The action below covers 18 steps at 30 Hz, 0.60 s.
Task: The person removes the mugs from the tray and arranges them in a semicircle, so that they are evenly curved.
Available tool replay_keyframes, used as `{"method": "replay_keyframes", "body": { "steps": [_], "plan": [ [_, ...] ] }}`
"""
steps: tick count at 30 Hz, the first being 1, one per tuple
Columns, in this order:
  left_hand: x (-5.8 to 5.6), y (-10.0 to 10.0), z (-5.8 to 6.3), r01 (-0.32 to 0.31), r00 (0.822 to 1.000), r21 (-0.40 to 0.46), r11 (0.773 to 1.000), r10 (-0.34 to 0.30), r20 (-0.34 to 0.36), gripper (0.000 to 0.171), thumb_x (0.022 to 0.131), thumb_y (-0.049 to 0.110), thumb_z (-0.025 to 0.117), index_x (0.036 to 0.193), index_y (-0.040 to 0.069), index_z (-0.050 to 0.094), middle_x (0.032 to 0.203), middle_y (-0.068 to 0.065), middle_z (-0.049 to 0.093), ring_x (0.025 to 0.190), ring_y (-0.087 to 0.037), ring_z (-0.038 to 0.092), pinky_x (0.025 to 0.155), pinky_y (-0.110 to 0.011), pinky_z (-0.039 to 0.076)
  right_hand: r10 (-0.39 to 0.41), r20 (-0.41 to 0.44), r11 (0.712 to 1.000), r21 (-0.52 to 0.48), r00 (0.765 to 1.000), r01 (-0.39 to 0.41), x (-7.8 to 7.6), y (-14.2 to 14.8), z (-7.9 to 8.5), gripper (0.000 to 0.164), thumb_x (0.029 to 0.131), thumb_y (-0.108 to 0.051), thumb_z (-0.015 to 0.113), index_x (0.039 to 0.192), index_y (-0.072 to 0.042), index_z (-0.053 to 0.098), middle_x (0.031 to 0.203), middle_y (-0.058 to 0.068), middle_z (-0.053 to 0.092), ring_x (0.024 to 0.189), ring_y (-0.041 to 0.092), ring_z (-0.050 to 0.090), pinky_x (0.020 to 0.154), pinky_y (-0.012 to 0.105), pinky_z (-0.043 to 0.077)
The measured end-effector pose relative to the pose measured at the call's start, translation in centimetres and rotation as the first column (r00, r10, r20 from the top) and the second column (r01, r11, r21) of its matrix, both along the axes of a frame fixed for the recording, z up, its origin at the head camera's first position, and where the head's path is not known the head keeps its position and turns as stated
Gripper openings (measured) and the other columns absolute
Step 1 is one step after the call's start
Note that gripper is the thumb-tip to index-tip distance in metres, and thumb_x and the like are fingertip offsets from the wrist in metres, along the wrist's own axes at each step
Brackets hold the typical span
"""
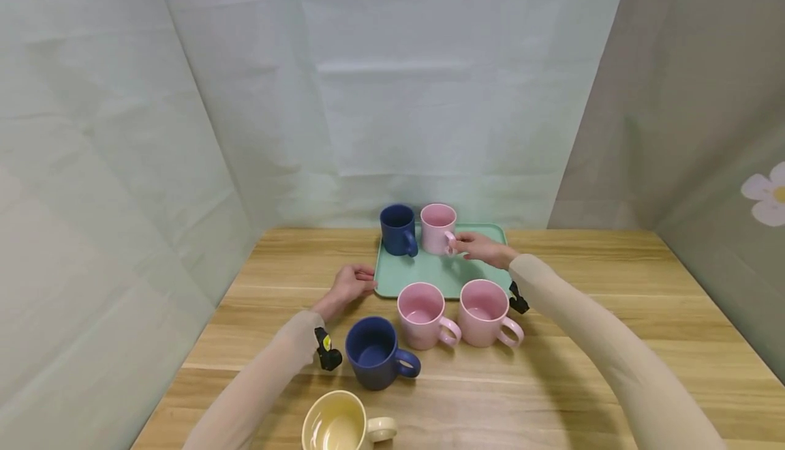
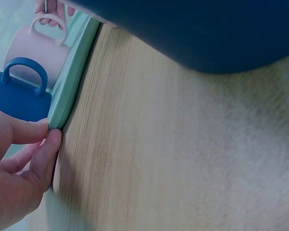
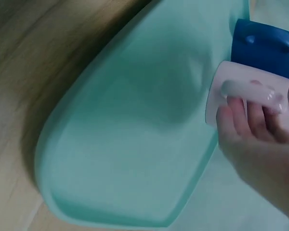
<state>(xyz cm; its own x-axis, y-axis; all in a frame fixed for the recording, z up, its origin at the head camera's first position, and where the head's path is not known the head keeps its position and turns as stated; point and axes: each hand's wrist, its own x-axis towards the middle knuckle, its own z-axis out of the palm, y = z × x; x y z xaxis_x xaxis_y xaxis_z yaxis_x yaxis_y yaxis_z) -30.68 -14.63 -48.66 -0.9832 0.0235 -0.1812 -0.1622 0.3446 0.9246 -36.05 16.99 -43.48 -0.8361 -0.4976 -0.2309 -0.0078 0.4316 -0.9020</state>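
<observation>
On the mint-green tray (image 1: 438,274) a pink mug (image 1: 437,235) stands beside a blue mug (image 1: 397,228), near the tray's back edge. My right hand (image 1: 481,248) holds that pink mug's handle (image 3: 250,92), with the fingers hooked through it. At the tray's front left corner, my left hand (image 1: 351,283) pinches the rim between thumb and finger, as the left wrist view shows. Close to the left forearm is another blue mug (image 1: 371,354), whose side fills the top of the left wrist view.
Two more pink mugs, one on the left (image 1: 422,317) and one on the right (image 1: 484,313), stand just in front of the tray. A yellow mug (image 1: 336,424) is at the near edge. White cloth (image 1: 429,95) hangs behind the wooden table (image 1: 582,259).
</observation>
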Motion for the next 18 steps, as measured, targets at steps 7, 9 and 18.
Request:
{"method": "replay_keyframes", "body": {
  "steps": [7,9,18],
  "plan": [
    [-0.1,0.1,0.0,0.005,1.000,0.009,1.000,-0.005,-0.007,0.029,0.084,-0.010,0.066,0.112,-0.011,0.061,0.104,-0.028,0.067,0.073,-0.011,0.062,0.067,-0.026,0.060,-0.108,-0.030,0.994,-0.030,0.994,0.107,0.1,1.0,0.1,0.038,0.104,-0.022,0.042,0.111,0.012,0.055,0.113,0.023,0.060,0.108,0.026,0.054,0.105,0.045,0.045],
    [-0.2,0.1,0.1,0.007,1.000,0.011,1.000,-0.007,-0.009,0.029,0.084,-0.009,0.066,0.112,-0.011,0.060,0.104,-0.028,0.067,0.073,-0.011,0.062,0.067,-0.026,0.060,-0.102,-0.030,0.994,-0.040,0.994,0.101,0.2,1.2,0.2,0.038,0.104,-0.020,0.041,0.112,0.014,0.057,0.113,0.023,0.061,0.107,0.026,0.056,0.101,0.042,0.048],
    [-0.1,0.1,-0.3,0.007,1.000,0.014,1.000,-0.007,-0.009,0.029,0.083,-0.011,0.065,0.111,-0.013,0.060,0.101,-0.027,0.067,0.072,-0.012,0.062,0.067,-0.026,0.060,-0.288,0.083,0.945,-0.136,0.954,0.297,1.5,1.1,-0.2,0.026,0.102,-0.014,0.044,0.098,0.008,0.058,0.075,0.001,0.053,0.076,0.011,0.051,0.082,0.027,0.048]
  ]
}}
